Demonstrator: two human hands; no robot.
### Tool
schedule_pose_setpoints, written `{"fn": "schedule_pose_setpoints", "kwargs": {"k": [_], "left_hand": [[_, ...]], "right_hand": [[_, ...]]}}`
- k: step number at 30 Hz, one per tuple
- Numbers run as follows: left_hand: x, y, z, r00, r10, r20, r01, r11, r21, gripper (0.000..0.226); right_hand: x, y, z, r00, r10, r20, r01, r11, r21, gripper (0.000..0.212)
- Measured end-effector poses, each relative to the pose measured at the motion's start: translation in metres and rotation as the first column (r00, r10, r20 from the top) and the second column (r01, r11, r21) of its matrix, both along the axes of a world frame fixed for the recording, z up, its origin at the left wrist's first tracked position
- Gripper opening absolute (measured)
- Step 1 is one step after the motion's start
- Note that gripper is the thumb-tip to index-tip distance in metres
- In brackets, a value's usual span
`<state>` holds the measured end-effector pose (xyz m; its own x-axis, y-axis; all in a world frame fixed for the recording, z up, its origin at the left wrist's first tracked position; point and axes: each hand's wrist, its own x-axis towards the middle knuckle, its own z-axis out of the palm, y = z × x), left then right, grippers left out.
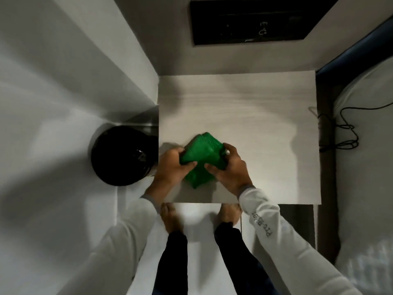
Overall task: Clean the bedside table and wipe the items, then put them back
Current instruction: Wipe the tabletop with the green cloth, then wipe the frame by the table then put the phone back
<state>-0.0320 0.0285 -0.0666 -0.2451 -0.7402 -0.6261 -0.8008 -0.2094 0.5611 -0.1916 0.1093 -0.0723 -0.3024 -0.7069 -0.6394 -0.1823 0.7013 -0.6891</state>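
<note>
We've got both hands on the green cloth, held low over the near-left part of the bedside surface, w/ the left hand bunching its left edge and the right hand clamped on its right side; fingers of both are curled tight into the fabric, thumbs pressed on the lower fold. The cloth looks half-folded, though motion blur makes it hard to tell whether it touches the top or hangs just above it. The top is bare of items as far as we can see (so whatever needs wiping sits out of view). Main risks, in our judgement: a loose corner dangling below the hands could drag grit back over a cleaned patch; a bunched wad wipes in streaks and misses the far corners by the wall. The black bin sits just beside the left edge, so a wide sweep could push dust or the cloth itself over into it. On the right, a dark cable trails near the edge by the bed, and a careless pass there could snag it.
</note>
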Motion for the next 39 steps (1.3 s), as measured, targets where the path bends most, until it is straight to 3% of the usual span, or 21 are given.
{"fn": "schedule_pose_setpoints", "kwargs": {"k": [2, 4, 7, 10, 14, 17, 20, 22, 24, 26, 30, 32, 35, 39], "left_hand": [[0.005, 0.018, 0.001, 0.992, 0.124, 0.008, -0.124, 0.982, 0.145, 0.030], [0.022, 0.036, 0.008, 0.951, 0.307, -0.045, -0.285, 0.920, 0.267, 0.024], [0.064, 0.070, 0.036, 0.738, 0.623, -0.257, -0.467, 0.748, 0.472, 0.019], [0.107, 0.105, 0.068, 0.627, 0.709, -0.324, -0.506, 0.686, 0.522, 0.016], [0.183, 0.153, 0.125, 0.598, 0.735, -0.320, -0.673, 0.677, 0.299, 0.031], [0.251, 0.200, 0.174, 0.622, 0.721, -0.306, -0.773, 0.628, -0.090, 0.038], [0.309, 0.244, 0.216, 0.574, 0.763, -0.298, -0.781, 0.401, -0.479, 0.046], [0.337, 0.265, 0.240, 0.542, 0.764, -0.351, -0.748, 0.248, -0.615, 0.042], [0.360, 0.281, 0.257, 0.545, 0.774, -0.321, -0.672, 0.175, -0.720, 0.041], [0.380, 0.293, 0.265, 0.542, 0.807, -0.233, -0.610, 0.187, -0.770, 0.042], [0.399, 0.293, 0.261, 0.542, 0.839, -0.049, -0.540, 0.303, -0.785, 0.040], [0.402, 0.289, 0.254, 0.534, 0.836, 0.126, -0.371, 0.366, -0.854, 0.035], [0.399, 0.279, 0.248, 0.524, 0.761, 0.381, -0.106, 0.502, -0.858, 0.034], [0.401, 0.262, 0.268, 0.591, 0.639, 0.492, -0.130, 0.677, -0.724, 0.041]], "right_hand": [[0.005, -0.001, 0.002, 0.996, 0.074, 0.045, -0.077, 0.995, 0.059, 0.077], [0.011, 0.004, 0.006, 0.989, 0.033, 0.142, -0.046, 0.995, 0.089, 0.060], [0.035, 0.019, 0.031, 0.929, -0.057, 0.365, 0.043, 0.998, 0.046, 0.030], [0.069, 0.036, 0.066, 0.825, -0.083, 0.559, 0.068, 0.997, 0.047, 0.034], [0.150, 0.064, 0.113, 0.702, -0.085, 0.707, 0.088, 0.996, 0.033, 0.040], [0.232, 0.088, 0.149, 0.672, -0.025, 0.740, 0.046, 0.999, -0.008, 0.040], [0.314, 0.107, 0.181, 0.589, 0.062, 0.806, -0.029, 0.998, -0.055, 0.038], [0.360, 0.112, 0.201, 0.502, 0.125, 0.856, -0.058, 0.992, -0.111, 0.039], [0.398, 0.111, 0.218, 0.428, 0.199, 0.881, -0.071, 0.980, -0.187, 0.047], [0.431, 0.110, 0.230, 0.483, 0.270, 0.833, -0.098, 0.962, -0.255, 0.051], [0.474, 0.104, 0.252, 0.807, 0.256, 0.532, -0.116, 0.952, -0.283, 0.039], [0.484, 0.103, 0.259, 0.893, 0.266, 0.363, -0.135, 0.928, -0.348, 0.038], [0.491, 0.114, 0.266, 0.936, 0.318, 0.149, -0.211, 0.848, -0.486, 0.035], [0.487, 0.116, 0.264, 0.925, 0.377, -0.039, -0.340, 0.779, -0.527, 0.038]]}}
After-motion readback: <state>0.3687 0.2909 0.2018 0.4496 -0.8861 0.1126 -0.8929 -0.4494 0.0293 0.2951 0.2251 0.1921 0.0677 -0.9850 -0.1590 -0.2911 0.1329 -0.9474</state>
